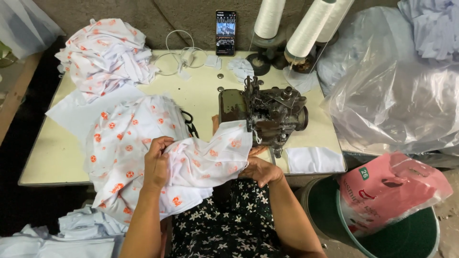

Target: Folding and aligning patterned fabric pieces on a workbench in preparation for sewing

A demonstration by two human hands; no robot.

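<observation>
Just in front of the sewing machine, the left hand has a closed grip on the white cloth. The right hand pinches its edge beside the machine. Behind the machine, the bench has bare room.

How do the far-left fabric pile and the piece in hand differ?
The pile lies heaped and untouched at the table's back corner; the piece is gripped by the left hand and right hand, its edge at the sewing machine. Both are white with orange prints.
</observation>
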